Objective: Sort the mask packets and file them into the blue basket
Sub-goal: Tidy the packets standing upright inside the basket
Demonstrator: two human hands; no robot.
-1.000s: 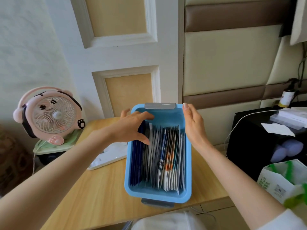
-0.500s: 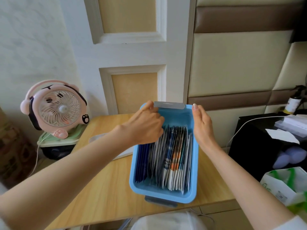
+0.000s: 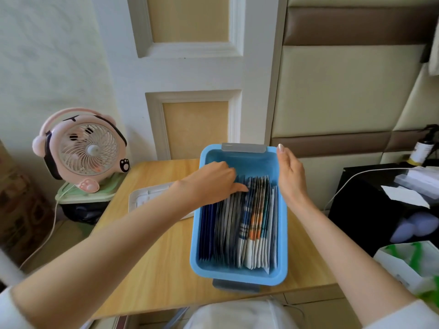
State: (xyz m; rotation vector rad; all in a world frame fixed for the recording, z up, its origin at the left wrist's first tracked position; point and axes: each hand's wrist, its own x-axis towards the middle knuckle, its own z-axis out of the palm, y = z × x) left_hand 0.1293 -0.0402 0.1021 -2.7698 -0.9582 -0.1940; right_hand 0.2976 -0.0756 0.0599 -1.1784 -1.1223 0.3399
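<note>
A blue basket (image 3: pixel 281 236) stands on the wooden table (image 3: pixel 154 257), its long side running away from me. Several mask packets (image 3: pixel 249 224) stand on edge inside it, dark blue ones at the left, grey in the middle, white and orange ones at the right. My left hand (image 3: pixel 211 184) reaches into the basket's far half, fingers curled over the far ends of the grey packets and thumb lying across their top edges. My right hand (image 3: pixel 291 174) lies with straight fingers along the basket's right rim near the far corner.
A pink desk fan (image 3: pixel 83 153) stands on a green lid at the table's left. A white tray (image 3: pixel 147 198) lies left of the basket, partly under my left arm. At the right are a black box (image 3: pixel 365 210), a white cable and a white-green bag (image 3: pixel 413 264).
My left hand has gone from the basket's far left rim down onto the packets and shifted right among them. My right hand stays on the right rim.
</note>
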